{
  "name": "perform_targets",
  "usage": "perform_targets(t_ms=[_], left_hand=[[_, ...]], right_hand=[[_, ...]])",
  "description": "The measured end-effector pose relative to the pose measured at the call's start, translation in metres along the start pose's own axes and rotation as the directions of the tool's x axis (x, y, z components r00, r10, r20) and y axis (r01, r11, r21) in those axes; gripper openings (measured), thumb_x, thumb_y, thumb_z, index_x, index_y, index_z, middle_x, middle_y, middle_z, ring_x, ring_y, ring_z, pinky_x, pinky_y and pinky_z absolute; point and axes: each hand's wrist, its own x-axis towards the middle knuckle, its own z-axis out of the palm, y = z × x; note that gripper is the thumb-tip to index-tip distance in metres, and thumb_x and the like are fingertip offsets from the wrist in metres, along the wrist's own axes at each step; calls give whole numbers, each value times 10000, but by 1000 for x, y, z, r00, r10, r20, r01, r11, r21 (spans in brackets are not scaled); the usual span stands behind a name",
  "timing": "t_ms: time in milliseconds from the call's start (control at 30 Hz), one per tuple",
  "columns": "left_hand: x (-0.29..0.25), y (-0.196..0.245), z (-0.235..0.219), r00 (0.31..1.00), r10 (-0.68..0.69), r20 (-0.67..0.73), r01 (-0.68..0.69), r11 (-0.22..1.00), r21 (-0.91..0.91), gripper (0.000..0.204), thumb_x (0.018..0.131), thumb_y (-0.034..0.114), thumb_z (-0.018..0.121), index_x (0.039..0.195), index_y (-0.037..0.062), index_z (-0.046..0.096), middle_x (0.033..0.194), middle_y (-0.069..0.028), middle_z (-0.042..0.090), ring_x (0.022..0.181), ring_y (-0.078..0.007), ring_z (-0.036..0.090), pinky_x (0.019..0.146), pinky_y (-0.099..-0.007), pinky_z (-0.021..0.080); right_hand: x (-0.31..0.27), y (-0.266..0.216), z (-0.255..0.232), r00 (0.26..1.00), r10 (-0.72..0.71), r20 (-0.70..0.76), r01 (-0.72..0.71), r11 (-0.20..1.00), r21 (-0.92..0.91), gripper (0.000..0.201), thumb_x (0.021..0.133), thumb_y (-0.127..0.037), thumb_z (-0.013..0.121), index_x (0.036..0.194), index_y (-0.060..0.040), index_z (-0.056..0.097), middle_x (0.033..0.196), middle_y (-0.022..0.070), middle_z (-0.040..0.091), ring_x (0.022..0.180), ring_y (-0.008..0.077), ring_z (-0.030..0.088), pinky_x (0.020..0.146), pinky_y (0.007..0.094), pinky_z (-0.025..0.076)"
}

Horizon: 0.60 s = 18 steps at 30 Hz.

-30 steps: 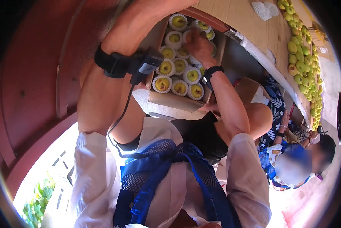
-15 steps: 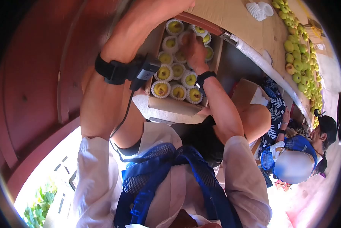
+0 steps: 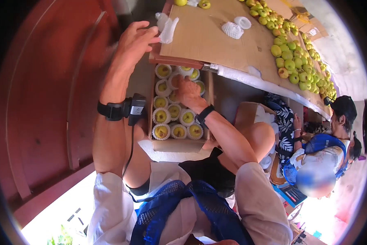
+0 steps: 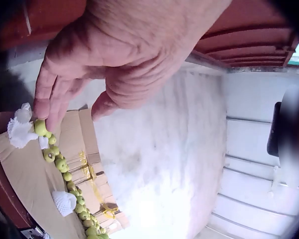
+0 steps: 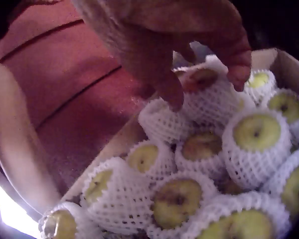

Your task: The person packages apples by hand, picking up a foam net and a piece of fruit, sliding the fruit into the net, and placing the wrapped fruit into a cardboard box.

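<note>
My right hand reaches into a cardboard box of yellow-green apples, each in a white foam net. In the right wrist view its thumb and fingers straddle a netted apple with a reddish top, gripping it among the others. My left hand is raised at the near corner of the cardboard-covered table, fingers loosely extended and holding nothing. Right by its fingertips lie white foam nets. In the left wrist view its fingers overlap a green apple on the table.
Two loose foam nets lie on the cardboard tabletop. Many bare apples line its far side. A red wall stands at left. Another person sits at right, beside another cardboard box.
The head view has shifted, showing more of the tabletop. My left hand, earlier cut off at the top edge, is now visible beside the foam nets. The right hand stays in the box.
</note>
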Motion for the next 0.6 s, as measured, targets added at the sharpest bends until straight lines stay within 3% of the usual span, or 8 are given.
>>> perform_targets(t_ms=[33,133,267,333,367,400,500,600], left_hand=[[3,1,2,1000,4,-2,-4,1000,-3,575,997,340,615,1404,-34,458,1295,-168,638,1146,-236,667,876,-327,506],[15,2,8,1000,5,-23,-5,1000,-4,550,998,329,617,1399,-17,470,1272,-160,650,1129,-237,675,862,-321,505],[47,-15,21,999,-13,-36,17,995,99,446,968,263,647,1313,-8,568,1227,-145,676,1043,-220,707,798,-323,523],[86,-60,21,998,18,-65,1,960,282,345,943,227,662,1209,7,655,1128,-122,718,996,-178,716,780,-311,533],[94,-63,26,988,102,-116,-23,838,545,311,918,267,677,1126,36,705,1052,-117,745,993,-189,718,814,-329,542],[95,-66,31,981,133,-139,-10,758,653,322,893,324,685,1084,68,728,1052,-108,752,1020,-246,713,881,-370,539],[97,-60,48,979,21,-202,137,667,732,436,856,426,701,1139,95,713,1159,-125,723,1110,-322,672,941,-429,521],[103,-66,57,971,-78,-227,230,567,791,495,826,463,723,1173,110,701,1215,-129,701,1154,-326,651,962,-436,513]], right_hand=[[-7,0,-13,992,-91,-82,91,996,0,320,773,-184,706,1066,-70,642,1097,229,685,975,394,691,799,494,553],[-22,-8,-63,978,-52,-201,66,996,64,180,821,-219,659,900,-59,684,913,224,708,945,387,692,799,484,549],[-9,30,-109,942,-111,-316,167,973,156,258,894,-292,623,966,-69,732,899,218,721,837,398,700,758,458,560],[-3,51,-123,962,-75,-263,133,968,213,272,906,-283,616,1005,-61,738,876,201,727,765,369,709,722,439,560],[-2,59,-134,970,-60,-237,120,962,246,279,912,-278,612,1025,-57,740,865,193,730,729,354,713,704,430,560],[-3,64,-142,978,-43,-206,105,948,302,276,911,-263,607,1025,-48,738,853,186,729,705,329,713,696,416,558],[-8,77,-154,992,2,-129,56,895,442,257,908,-196,579,1009,-11,727,806,158,721,615,236,703,662,367,549],[-5,84,-152,989,23,-146,56,855,516,251,903,-200,590,1000,-13,728,802,158,721,622,239,703,658,366,548]])
